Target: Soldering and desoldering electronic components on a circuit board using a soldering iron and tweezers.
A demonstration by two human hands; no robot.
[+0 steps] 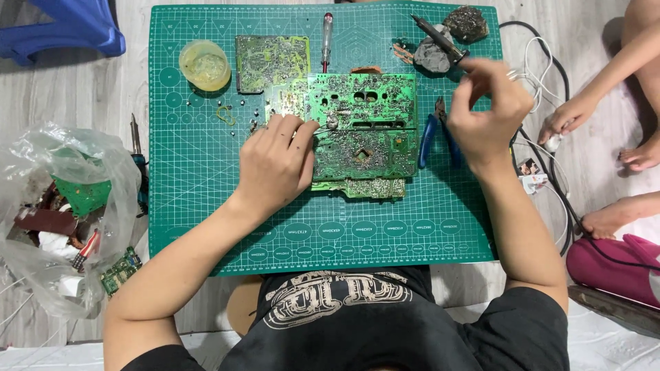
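A large green circuit board (364, 130) lies solder side up in the middle of a green cutting mat (199, 172). My left hand (278, 161) rests on the board's left edge and pinches thin metal tweezers (323, 124) whose tip touches the board. My right hand (485, 103) is raised at the right of the board and grips a soldering iron (436, 36), whose black barrel points up and to the left, away from the board.
A smaller circuit board (268, 60), a yellowish round tub (205, 65), a red-handled screwdriver (327, 38), blue-handled pliers (433, 134) and grey lumps (467, 24) lie on the mat. A plastic bag of parts (62, 213) sits left. Another person's hand (567, 117) and feet are at right, among cables.
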